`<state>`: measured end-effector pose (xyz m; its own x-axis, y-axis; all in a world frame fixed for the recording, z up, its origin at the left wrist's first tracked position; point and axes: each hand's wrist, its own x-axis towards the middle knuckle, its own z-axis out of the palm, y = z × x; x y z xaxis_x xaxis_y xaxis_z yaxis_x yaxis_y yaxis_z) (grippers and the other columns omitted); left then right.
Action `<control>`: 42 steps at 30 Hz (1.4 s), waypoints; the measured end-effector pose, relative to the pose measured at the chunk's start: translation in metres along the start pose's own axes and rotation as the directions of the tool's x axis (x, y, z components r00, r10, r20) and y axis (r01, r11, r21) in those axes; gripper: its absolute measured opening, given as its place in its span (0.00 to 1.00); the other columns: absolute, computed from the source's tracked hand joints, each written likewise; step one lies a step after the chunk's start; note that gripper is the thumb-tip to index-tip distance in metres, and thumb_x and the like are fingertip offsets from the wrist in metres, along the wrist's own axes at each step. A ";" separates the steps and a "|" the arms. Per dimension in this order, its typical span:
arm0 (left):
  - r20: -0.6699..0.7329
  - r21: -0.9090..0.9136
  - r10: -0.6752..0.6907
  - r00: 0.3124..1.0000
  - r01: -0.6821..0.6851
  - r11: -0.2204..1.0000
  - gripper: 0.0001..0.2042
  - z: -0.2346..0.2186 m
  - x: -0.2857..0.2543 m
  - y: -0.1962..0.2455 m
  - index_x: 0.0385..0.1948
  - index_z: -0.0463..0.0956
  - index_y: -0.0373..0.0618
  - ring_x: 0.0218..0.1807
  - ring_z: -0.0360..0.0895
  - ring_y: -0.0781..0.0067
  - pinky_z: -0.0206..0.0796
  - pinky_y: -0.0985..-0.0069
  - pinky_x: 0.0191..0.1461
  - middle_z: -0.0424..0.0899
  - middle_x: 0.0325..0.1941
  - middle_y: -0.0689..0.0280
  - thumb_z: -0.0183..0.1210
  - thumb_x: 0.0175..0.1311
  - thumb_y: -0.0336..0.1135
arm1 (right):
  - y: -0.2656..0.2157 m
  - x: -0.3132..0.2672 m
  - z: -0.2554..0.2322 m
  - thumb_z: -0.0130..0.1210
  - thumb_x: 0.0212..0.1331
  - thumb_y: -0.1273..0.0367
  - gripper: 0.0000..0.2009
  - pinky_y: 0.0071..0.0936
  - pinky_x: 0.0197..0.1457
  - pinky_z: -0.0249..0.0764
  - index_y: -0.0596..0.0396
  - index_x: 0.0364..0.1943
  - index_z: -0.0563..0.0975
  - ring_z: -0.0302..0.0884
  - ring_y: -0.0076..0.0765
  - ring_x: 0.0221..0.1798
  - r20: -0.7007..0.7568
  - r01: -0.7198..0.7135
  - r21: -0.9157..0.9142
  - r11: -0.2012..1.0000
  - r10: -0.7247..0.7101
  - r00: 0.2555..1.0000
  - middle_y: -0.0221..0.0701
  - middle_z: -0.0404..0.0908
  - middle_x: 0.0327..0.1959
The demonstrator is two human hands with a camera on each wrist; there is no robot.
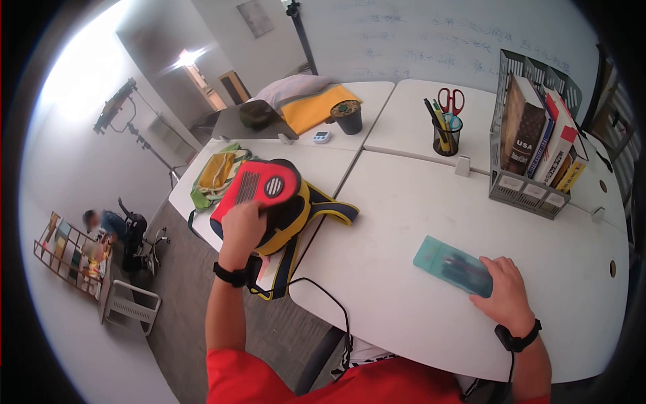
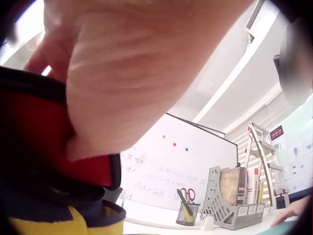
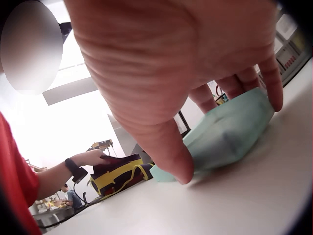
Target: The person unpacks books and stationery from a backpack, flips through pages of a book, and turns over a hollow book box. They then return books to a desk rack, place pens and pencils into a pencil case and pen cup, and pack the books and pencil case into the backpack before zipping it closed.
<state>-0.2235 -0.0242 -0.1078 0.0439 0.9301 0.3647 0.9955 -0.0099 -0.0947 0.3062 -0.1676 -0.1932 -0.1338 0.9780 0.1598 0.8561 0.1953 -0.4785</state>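
Observation:
A red, black and yellow backpack [image 1: 259, 195] lies on the left part of the table, its straps trailing toward me. My left hand [image 1: 243, 232] grips it at the red flap, fingers curled over it. In the left wrist view the black-edged red flap [image 2: 93, 171] shows under the palm, while most fingertips are hidden. Farther right, my right hand [image 1: 505, 293] holds one end of a translucent teal pencil case [image 1: 441, 259] with dark pens inside. Thumb and fingers straddle the pencil case [image 3: 230, 129] close over the tabletop in the right wrist view.
Beyond the backpack lie a green and yellow bag [image 1: 219, 174], a small timer [image 1: 321, 137] and a potted plant [image 1: 347, 118]. A mesh pen cup [image 1: 446, 141] with scissors stands near a grey book rack [image 1: 528, 192]. A cable [image 1: 330, 293] hangs from my left wrist.

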 end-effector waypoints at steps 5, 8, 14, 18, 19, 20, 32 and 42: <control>-0.238 -0.174 -0.177 0.955 0.138 0.975 0.14 -0.030 0.030 -0.008 0.45 0.86 0.42 0.45 0.85 0.39 0.76 0.51 0.48 0.88 0.38 0.46 0.59 0.73 0.42 | -0.020 0.000 -0.002 0.76 0.41 0.67 0.33 0.43 0.55 0.78 0.61 0.57 0.80 0.80 0.52 0.49 -0.037 -0.085 0.199 0.976 0.094 0.995 0.42 0.81 0.45; -0.207 -0.293 -0.140 0.968 0.076 0.953 0.16 -0.043 0.037 -0.001 0.48 0.86 0.42 0.44 0.84 0.38 0.74 0.52 0.47 0.86 0.37 0.44 0.58 0.75 0.44 | -0.029 0.000 -0.005 0.76 0.42 0.68 0.31 0.41 0.53 0.79 0.61 0.56 0.81 0.82 0.51 0.46 -0.101 -0.040 0.252 0.967 0.067 0.993 0.42 0.82 0.44; -0.020 -0.431 -0.099 0.995 0.081 0.899 0.17 -0.075 0.026 0.041 0.49 0.85 0.38 0.33 0.82 0.45 0.71 0.59 0.40 0.84 0.31 0.45 0.59 0.76 0.44 | -0.062 0.015 -0.017 0.75 0.45 0.68 0.29 0.37 0.53 0.79 0.61 0.55 0.81 0.83 0.47 0.46 -0.148 0.019 0.380 0.925 0.040 0.988 0.42 0.83 0.44; 0.124 -0.643 -0.076 0.989 0.138 0.753 0.19 -0.099 0.014 0.064 0.46 0.83 0.31 0.27 0.74 0.70 0.67 0.68 0.35 0.80 0.24 0.58 0.60 0.77 0.44 | -0.093 0.038 -0.023 0.75 0.45 0.68 0.28 0.38 0.52 0.79 0.61 0.55 0.81 0.83 0.48 0.45 -0.169 0.074 0.398 0.914 -0.006 0.986 0.42 0.83 0.44; 0.167 -0.706 -0.051 0.985 0.156 0.691 0.20 -0.103 0.010 0.069 0.45 0.82 0.30 0.28 0.72 0.78 0.66 0.71 0.34 0.79 0.23 0.62 0.60 0.77 0.44 | -0.101 0.045 -0.022 0.75 0.46 0.67 0.28 0.39 0.52 0.79 0.60 0.55 0.81 0.83 0.49 0.45 -0.187 0.115 0.392 0.913 -0.044 0.981 0.41 0.83 0.44; 0.158 -0.749 -0.011 0.987 0.127 0.650 0.20 -0.104 0.007 0.072 0.44 0.82 0.28 0.31 0.73 0.83 0.66 0.75 0.36 0.80 0.26 0.69 0.60 0.78 0.44 | -0.109 0.053 -0.020 0.75 0.46 0.67 0.28 0.40 0.51 0.79 0.59 0.54 0.81 0.83 0.49 0.44 -0.205 0.158 0.384 0.910 -0.083 0.975 0.41 0.83 0.44; 0.180 -0.961 0.073 0.981 0.160 0.225 0.18 -0.105 -0.012 0.108 0.46 0.82 0.29 0.37 0.76 0.87 0.69 0.83 0.40 0.84 0.35 0.71 0.58 0.79 0.42 | -0.177 0.125 0.034 0.70 0.55 0.57 0.29 0.49 0.52 0.82 0.62 0.57 0.79 0.82 0.56 0.53 -0.165 0.133 -0.031 0.991 -0.136 0.977 0.47 0.82 0.47; 0.184 -0.957 0.065 0.981 0.163 0.240 0.18 -0.098 -0.021 0.098 0.46 0.82 0.28 0.38 0.75 0.86 0.68 0.83 0.41 0.84 0.37 0.71 0.57 0.79 0.41 | -0.192 0.125 0.083 0.61 0.64 0.63 0.21 0.49 0.60 0.79 0.67 0.52 0.80 0.81 0.61 0.57 0.029 0.314 0.555 0.770 -0.396 0.918 0.50 0.82 0.51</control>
<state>-0.1182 -0.0810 -0.0338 0.0924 0.9791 0.1813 0.3268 -0.2018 0.9233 0.0832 -0.0771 -0.1530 -0.4762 0.8226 0.3108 0.3405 0.4984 -0.7973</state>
